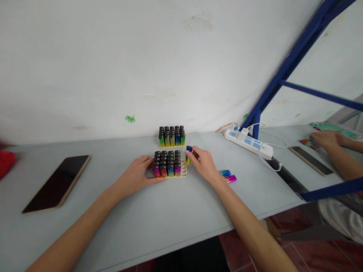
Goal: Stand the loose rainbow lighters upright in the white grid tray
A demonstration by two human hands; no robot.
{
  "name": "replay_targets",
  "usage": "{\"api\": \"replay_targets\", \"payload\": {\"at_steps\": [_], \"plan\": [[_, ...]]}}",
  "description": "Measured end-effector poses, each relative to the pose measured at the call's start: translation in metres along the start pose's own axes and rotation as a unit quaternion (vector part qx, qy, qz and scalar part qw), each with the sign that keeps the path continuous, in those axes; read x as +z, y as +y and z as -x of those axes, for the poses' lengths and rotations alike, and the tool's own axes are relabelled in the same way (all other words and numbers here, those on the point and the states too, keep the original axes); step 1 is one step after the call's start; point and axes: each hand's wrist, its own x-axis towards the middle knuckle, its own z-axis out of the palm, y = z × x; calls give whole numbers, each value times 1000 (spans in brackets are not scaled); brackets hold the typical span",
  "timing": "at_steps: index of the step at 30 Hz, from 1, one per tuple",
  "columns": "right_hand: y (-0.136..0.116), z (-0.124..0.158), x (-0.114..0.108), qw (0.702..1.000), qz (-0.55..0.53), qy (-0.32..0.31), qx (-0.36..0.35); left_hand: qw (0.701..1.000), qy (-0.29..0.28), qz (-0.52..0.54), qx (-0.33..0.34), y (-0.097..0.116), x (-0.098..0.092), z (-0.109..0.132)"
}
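Several upright lighters point(170, 170) with black tops and shiny coloured bodies stand in rows in a white tray point(183, 174), whose right column shows bare slots. My left hand point(138, 173) rests at the tray's left side, its fingers apart around the corner of the block. Between the fingers of my right hand point(202, 160) is a single lighter point(188, 158), blue at the top and yellow below, held upright just right of the tray. Behind stands a second block of lighters point(172, 140). Two loose lighters, one blue point(224, 172) and one pink point(231, 178), lie flat beside my right wrist.
A dark flat device point(56, 183) lies at the left, near a red object point(5, 162). At the right are a white power strip point(248, 143) with cables and a blue metal frame point(256, 109). Beyond it, another person's hands point(326, 139) are over a table with a similar device point(311, 161).
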Motion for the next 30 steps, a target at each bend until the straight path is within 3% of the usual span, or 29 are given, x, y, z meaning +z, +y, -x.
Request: {"api": "replay_targets", "payload": {"at_steps": [6, 11, 15, 18, 22, 26, 30], "plan": [[10, -1, 3, 999, -11, -43, -23, 1000, -5, 6, 1, -1, 1, -1], [15, -3, 3, 991, 51, -92, -85, 1000, 5, 3, -1, -4, 3, -1], [10, -5, 1, 984, 102, -112, -88, 1000, 12, 4, 0, -4, 3, -1], [11, 3, -18, 992, 87, -68, -59, 1000, 9, 8, 3, -2, 2, -2], [28, 35, -64, 986, 147, 61, 52, 1000, 8, 9, 5, -1, 1, -2], [47, 78, -103, 968, 221, 67, 101, 1000, 6, 0, 7, -2, 2, -3], [51, 105, -119, 976, 198, -4, 96, 1000, 8, -6, 13, -2, 1, -4]]}}
